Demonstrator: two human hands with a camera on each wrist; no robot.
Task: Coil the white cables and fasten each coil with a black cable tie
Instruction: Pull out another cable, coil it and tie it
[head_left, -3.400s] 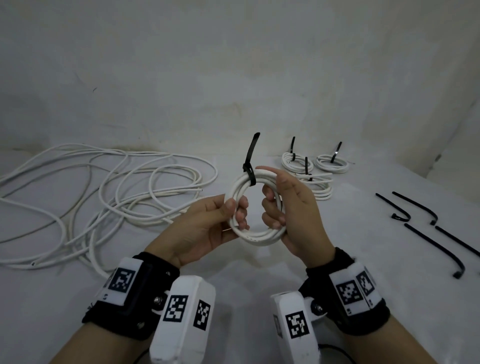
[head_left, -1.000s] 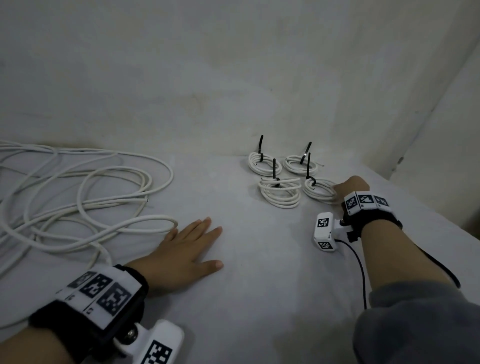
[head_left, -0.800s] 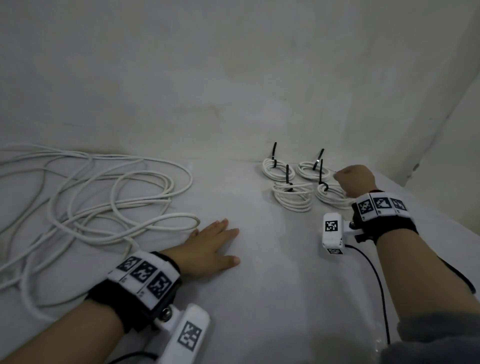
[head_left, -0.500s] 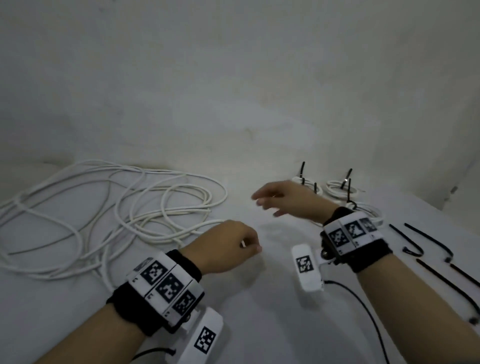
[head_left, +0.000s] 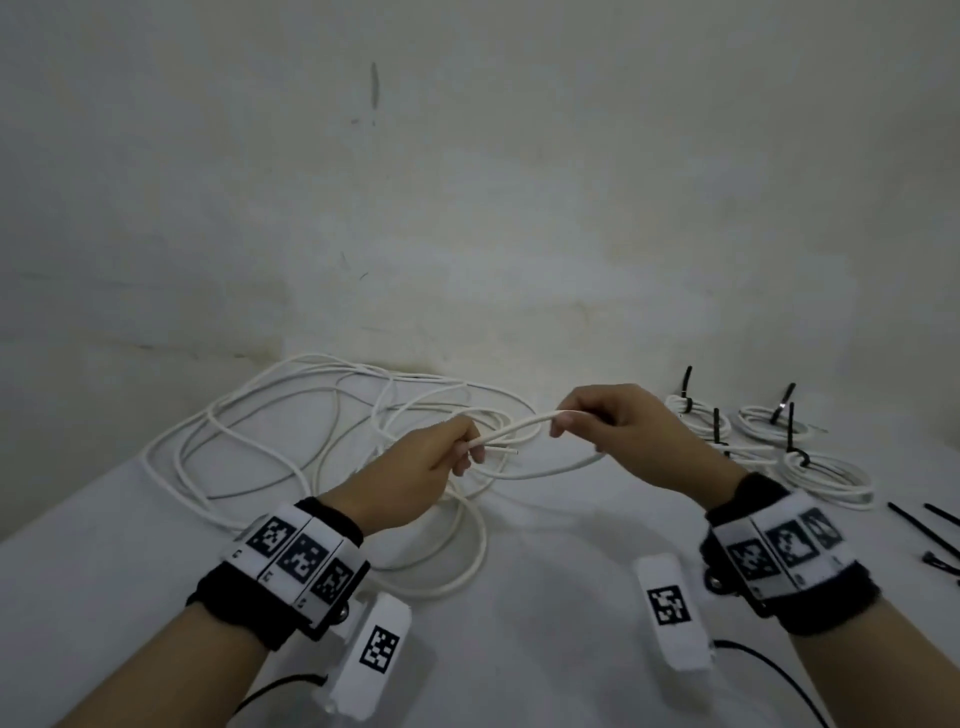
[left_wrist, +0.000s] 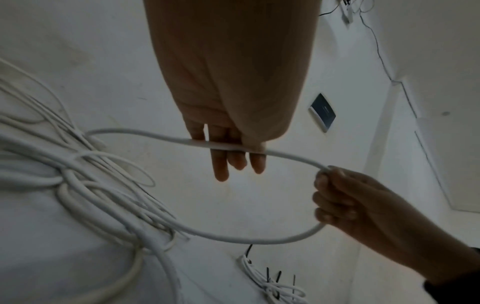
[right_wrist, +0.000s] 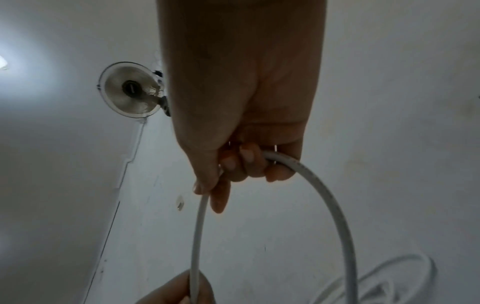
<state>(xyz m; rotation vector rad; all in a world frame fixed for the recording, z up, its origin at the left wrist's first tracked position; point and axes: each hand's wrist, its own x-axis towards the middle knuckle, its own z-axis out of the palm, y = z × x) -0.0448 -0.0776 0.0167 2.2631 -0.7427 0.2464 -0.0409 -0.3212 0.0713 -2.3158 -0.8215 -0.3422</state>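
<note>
Hands (head_left: 415, 478) hold looped white cable (head_left: 519, 431).

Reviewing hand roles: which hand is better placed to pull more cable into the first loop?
Right. The right hand already holds the bend of the white cable, while the left hand pinches it near its end, anchoring the loop.

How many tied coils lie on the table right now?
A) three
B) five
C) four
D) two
C: four tied coils lie at the right of the table, each with a black tie sticking up, while the left hand and right hand hold a loose cable as a first loop.
</note>
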